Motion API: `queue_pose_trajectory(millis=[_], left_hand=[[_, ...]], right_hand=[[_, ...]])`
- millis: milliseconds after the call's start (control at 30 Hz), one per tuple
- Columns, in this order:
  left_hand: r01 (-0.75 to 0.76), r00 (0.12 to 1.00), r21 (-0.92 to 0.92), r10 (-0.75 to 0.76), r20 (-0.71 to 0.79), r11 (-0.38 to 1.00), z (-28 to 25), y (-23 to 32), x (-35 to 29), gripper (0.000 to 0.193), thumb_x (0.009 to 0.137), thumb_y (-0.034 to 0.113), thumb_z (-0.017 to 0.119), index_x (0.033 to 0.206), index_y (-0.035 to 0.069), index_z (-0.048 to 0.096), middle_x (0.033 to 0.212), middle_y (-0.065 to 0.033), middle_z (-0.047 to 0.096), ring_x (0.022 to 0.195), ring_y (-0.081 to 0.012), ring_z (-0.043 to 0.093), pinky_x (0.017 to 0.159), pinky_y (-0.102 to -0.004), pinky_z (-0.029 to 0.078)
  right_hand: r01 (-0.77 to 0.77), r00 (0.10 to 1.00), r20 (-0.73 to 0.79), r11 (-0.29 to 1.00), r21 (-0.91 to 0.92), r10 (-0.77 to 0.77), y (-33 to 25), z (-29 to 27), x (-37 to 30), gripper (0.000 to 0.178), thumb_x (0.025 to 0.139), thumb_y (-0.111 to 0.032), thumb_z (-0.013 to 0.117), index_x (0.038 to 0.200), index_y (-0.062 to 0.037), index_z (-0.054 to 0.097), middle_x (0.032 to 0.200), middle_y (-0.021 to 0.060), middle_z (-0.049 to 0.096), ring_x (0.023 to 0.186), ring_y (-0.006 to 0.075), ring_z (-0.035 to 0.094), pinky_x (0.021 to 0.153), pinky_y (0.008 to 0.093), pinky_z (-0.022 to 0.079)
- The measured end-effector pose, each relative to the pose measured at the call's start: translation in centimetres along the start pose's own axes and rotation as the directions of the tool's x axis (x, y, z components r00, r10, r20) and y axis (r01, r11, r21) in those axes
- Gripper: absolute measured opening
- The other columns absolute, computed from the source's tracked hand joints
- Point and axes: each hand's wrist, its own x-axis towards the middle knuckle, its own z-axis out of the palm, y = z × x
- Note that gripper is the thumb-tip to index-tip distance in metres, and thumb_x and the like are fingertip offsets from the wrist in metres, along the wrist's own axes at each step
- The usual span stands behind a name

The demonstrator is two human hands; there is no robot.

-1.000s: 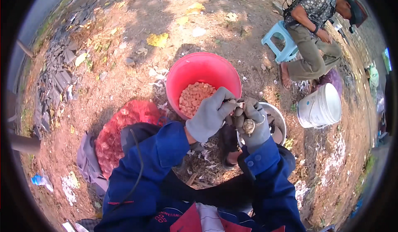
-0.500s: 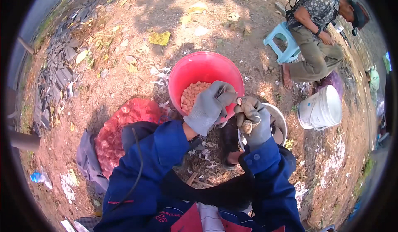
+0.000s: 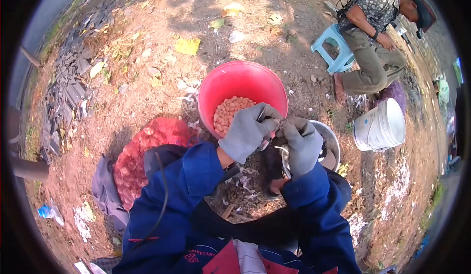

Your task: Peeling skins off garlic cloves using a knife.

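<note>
My left hand (image 3: 248,132), in a grey glove, is closed in a pinch just over the near right rim of the red bucket (image 3: 208,97). What its fingers hold is hidden; a small dark edge shows at the fingertips. Against it, fingertips meeting, my gloved right hand (image 3: 300,144) is closed round a garlic bulb, mostly covered by the fingers, with its pale stalk (image 3: 283,150) sticking out below. Tan garlic cloves (image 3: 228,112) lie in the bottom of the bucket. Partly under my right hand stands a metal basin (image 3: 332,141).
A red mesh bag (image 3: 132,171), full of bulbs, lies by my left leg. White skins (image 3: 248,183) litter the ground at my feet. To the right stand a white bucket (image 3: 378,127) and a blue stool (image 3: 333,51), where another person (image 3: 375,34) sits bent over.
Both hands have drawn tighter together at the fingertips. My right hand has turned, so its fingers now cover the bulb that showed in the palm before. The left moved slightly.
</note>
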Motion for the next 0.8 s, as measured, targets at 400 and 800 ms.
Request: queue_pose_trajectory(millis=[400, 800], left_hand=[[0.326, 0.944, -0.287, -0.325, 0.05, 0.901, -0.4, -0.6, 0.6, 0.009, 0.094, 0.01, 0.061, 0.095, 0.001, 0.061, 0.067, -0.0061, 0.061, 0.042, -0.015, 0.054, 0.035, -0.0278, 0.039], [0.219, 0.961, -0.117, -0.235, -0.146, 0.969, 0.6, 0.9, -0.4, 0.011, 0.094, 0.011, 0.064, 0.089, 0.002, 0.06, 0.065, -0.0038, 0.06, 0.045, -0.0117, 0.055, 0.038, -0.0278, 0.042]], right_hand=[[0.562, 0.746, 0.203, 0.438, -0.701, -0.634, 0.2, 0.9, -1.0, 0.009, 0.088, -0.014, 0.072, 0.096, -0.011, 0.069, 0.079, 0.0128, 0.069, 0.071, 0.0331, 0.069, 0.064, 0.0412, 0.054], [0.409, 0.868, 0.004, 0.71, -0.574, -0.496, 1.2, 1.6, -0.9, 0.01, 0.091, -0.014, 0.071, 0.095, -0.0063, 0.067, 0.083, 0.0118, 0.071, 0.068, 0.0247, 0.07, 0.062, 0.0372, 0.055]])
